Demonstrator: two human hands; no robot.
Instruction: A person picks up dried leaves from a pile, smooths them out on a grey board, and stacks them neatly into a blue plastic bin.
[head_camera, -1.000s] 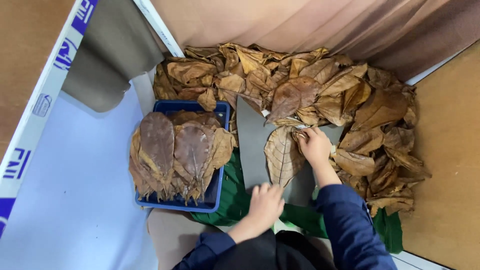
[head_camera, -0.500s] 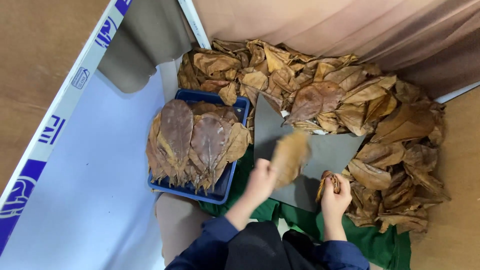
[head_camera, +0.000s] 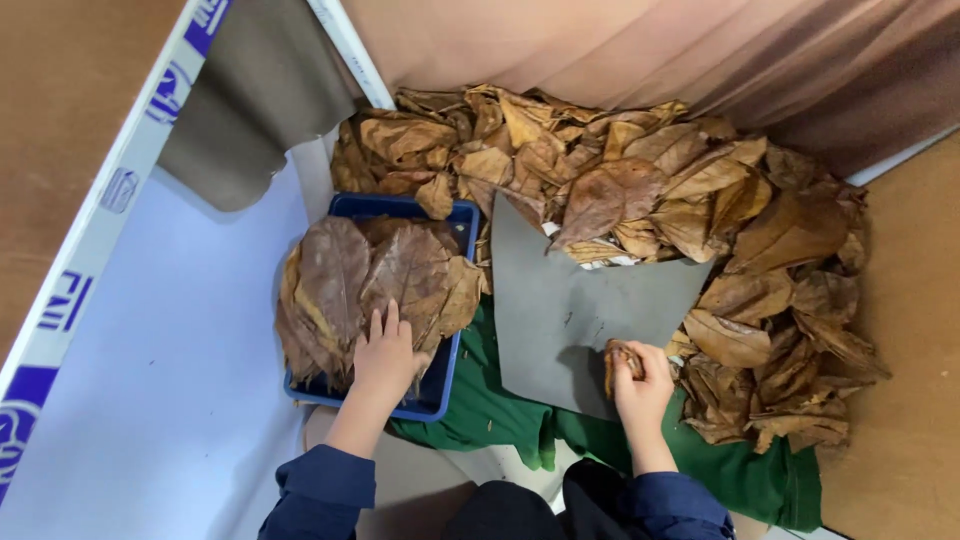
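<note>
A: Where are the hands?

B: The left hand (head_camera: 385, 360) lies flat, fingers spread, pressing on the stack of leaves (head_camera: 375, 285) in the blue tray (head_camera: 440, 395). It grips nothing; it only bears down on the top leaf.

A: And the right?

B: The right hand (head_camera: 640, 385) is closed around a small curled leaf (head_camera: 618, 358) at the near edge of the grey sheet (head_camera: 580, 310), which lies on the green cloth (head_camera: 480, 410). The leaf is half hidden by the fingers, so it may be more than one.

A: What could go wrong?

B: I judge the stack is the weak spot. The leaves overhang the tray's left and near rims, so an uneven press could tip some onto the pale floor (head_camera: 170, 380). Dry leaves look brittle too; a hard press or tight fist might crack them. And the big pile (head_camera: 640, 190) already laps over the sheet's far edge, so loose ones could slide onto it.
</note>
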